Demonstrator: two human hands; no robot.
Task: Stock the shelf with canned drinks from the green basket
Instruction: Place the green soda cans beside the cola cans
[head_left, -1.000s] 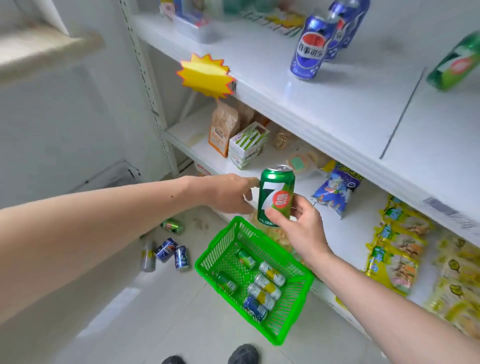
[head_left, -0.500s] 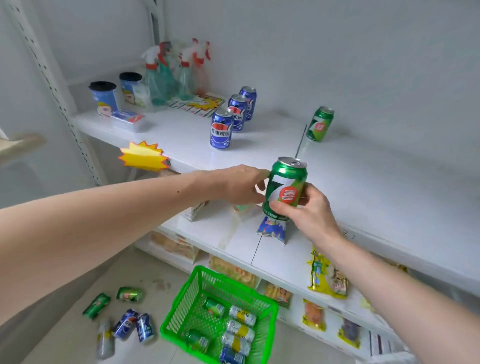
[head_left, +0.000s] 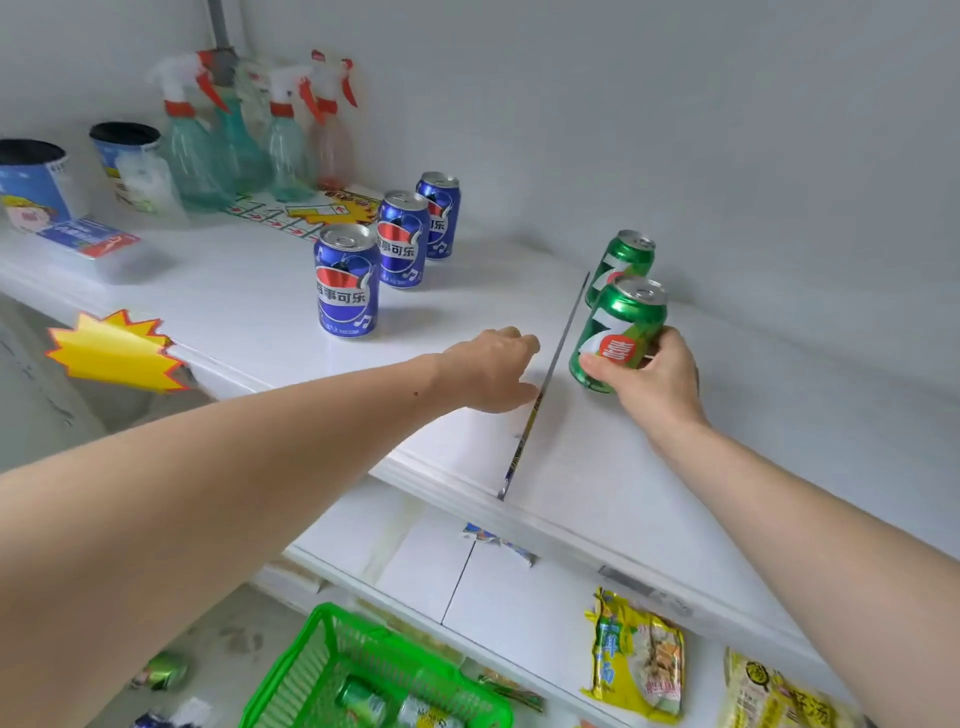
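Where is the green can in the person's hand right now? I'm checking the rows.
In the head view, the held green can sits in the right hand on the top shelf, right of the divider, directly before another green can.

The bottom edge cuts off the green basket (head_left: 311, 670). The held can (head_left: 621, 332) hides the lower part of the can behind (head_left: 626, 254).

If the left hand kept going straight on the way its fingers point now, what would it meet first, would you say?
The left hand points right and slightly back across the shelf. It would probably meet the thin divider strip first, right at its fingertips, then the green can in the right hand. Depth is unclear.
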